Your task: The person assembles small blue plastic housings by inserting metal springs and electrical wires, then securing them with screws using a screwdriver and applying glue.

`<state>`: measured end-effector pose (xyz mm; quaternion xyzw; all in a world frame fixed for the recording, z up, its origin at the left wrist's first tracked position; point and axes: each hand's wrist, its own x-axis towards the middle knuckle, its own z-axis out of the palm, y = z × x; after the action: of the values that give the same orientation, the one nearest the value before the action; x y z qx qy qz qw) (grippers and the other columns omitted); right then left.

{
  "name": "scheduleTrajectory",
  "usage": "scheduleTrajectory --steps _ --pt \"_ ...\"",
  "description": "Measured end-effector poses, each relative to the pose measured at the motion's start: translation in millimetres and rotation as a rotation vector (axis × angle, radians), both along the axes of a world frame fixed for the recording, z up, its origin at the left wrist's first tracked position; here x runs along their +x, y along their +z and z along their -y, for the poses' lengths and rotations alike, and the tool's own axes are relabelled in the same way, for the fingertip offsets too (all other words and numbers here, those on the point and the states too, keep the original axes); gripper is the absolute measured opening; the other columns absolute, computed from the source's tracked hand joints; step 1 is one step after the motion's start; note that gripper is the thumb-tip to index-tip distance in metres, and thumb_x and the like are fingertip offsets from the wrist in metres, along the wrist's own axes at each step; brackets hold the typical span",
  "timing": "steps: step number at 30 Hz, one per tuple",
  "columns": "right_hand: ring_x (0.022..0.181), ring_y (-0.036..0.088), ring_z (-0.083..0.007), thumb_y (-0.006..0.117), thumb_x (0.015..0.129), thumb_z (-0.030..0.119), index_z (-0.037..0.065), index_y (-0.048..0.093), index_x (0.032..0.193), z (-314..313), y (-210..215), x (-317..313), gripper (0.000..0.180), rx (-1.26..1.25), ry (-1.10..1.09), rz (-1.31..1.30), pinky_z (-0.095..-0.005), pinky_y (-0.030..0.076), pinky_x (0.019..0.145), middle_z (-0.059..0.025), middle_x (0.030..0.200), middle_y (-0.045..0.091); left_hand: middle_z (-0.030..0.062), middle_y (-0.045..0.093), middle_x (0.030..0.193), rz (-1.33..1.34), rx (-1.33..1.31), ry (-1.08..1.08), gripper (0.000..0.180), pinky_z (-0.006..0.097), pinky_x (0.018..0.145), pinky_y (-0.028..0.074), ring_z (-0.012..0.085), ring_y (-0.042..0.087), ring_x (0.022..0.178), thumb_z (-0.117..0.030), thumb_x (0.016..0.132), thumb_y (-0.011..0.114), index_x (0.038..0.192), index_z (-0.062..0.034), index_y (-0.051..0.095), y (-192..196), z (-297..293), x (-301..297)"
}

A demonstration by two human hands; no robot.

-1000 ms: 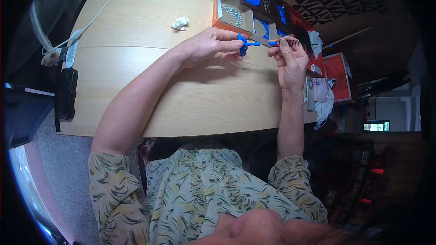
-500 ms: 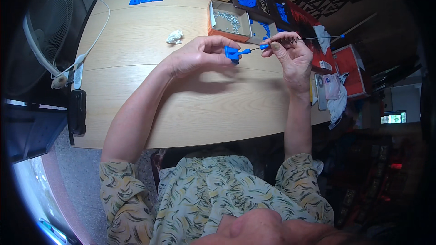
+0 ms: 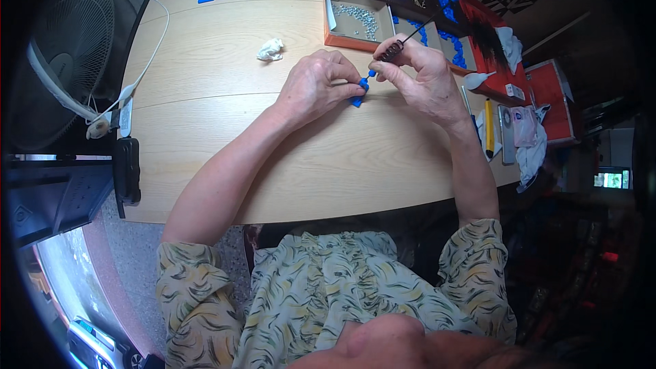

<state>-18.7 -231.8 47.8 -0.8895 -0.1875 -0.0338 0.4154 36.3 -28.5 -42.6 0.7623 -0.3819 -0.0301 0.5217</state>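
Blue plastic piece point(image 3: 358, 93) pinched in left hand point(image 3: 316, 87), right hand point(image 3: 422, 75) pinching thin tool point(image 3: 410, 37); open box point(image 3: 339, 39) holds small metal parts point(image 3: 360, 19).

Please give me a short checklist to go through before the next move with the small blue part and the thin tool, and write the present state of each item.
1. Left hand has the small blue part in its grip: ok, fingers closed on it above the table.
2. Right hand has the thin tool in its grip: ok, pinched at the dark handle.
3. Tool tip meets the blue part: cannot tell, too small to see.
4. Box of small metal pieces is close: ok, just behind the hands.
5. Crumpled white scrap is away from the hands: ok, apart to the left.
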Motion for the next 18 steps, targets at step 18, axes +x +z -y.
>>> scheduleTrajectory --steps 18 --pt "0.073 0.071 -0.0158 0.07 0.094 0.002 -0.004 0.063 0.1 -17 -6 -2 0.011 0.005 -0.2 0.062 -0.0309 0.056 0.065 -0.0116 0.077 0.07 0.0101 0.07 0.089 0.064 -0.01 0.13 0.014 0.042 0.08 0.055 0.029 0.068 0.086 -0.018 0.08 0.083 0.085 -0.0054 0.079 -4 4 -4"
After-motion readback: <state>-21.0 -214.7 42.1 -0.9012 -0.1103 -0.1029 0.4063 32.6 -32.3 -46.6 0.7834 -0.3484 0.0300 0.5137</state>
